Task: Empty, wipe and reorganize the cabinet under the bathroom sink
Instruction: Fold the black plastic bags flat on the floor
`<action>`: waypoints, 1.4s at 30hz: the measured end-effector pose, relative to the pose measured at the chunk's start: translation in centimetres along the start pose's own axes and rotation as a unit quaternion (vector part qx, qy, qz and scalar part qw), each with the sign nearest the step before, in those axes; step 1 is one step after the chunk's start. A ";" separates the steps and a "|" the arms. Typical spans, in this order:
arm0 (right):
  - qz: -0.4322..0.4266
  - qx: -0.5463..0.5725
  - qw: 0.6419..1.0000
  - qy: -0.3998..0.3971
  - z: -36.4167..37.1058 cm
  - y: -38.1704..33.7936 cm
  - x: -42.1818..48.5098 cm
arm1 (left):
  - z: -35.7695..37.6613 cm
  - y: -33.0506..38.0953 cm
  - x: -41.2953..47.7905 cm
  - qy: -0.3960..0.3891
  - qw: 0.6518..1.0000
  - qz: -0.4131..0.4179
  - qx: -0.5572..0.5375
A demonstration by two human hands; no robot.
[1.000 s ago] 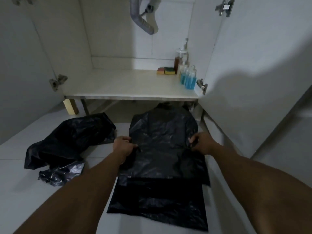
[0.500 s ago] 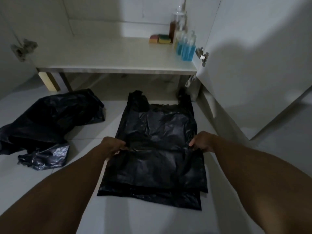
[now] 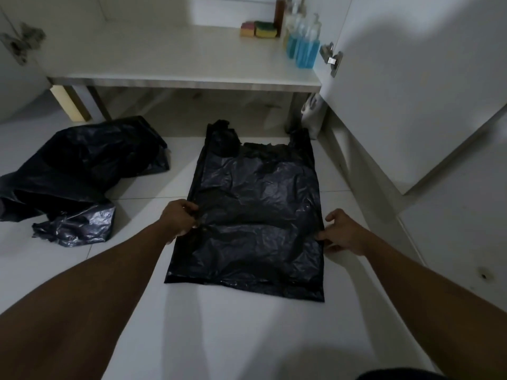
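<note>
Left of the flat bag (image 3: 255,215) there's a crumpled bag heap (image 3: 76,171) we haven't sorted yet. Our left hand (image 3: 179,219) pinches the flat bag's left edge. The bag's spread on the floor, with the cabinet shelf (image 3: 175,56) just beyond it. Our right hand (image 3: 343,233) rests at its right edge, fingers loose, gripping nothing. We reckon we're folding for the reorganize step, and next we'd need both edges pinched.
</note>
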State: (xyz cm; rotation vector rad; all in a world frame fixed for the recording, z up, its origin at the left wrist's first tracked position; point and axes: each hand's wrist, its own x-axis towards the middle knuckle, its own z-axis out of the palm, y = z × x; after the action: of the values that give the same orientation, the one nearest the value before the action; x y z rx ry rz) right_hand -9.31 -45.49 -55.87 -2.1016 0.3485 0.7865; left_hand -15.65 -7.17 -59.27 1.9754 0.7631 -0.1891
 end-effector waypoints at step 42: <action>-0.253 -0.314 0.909 0.108 3.8 -1.9 1.8 | 6.5 4.1 -3.0 -0.080 0.827 0.275 0.483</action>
State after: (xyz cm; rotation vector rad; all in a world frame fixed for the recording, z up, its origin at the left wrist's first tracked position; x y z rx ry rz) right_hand -8.50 -41.25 -57.51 -2.7179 -0.3913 0.3709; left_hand -14.50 -15.30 -58.30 2.9936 -0.1219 -0.4459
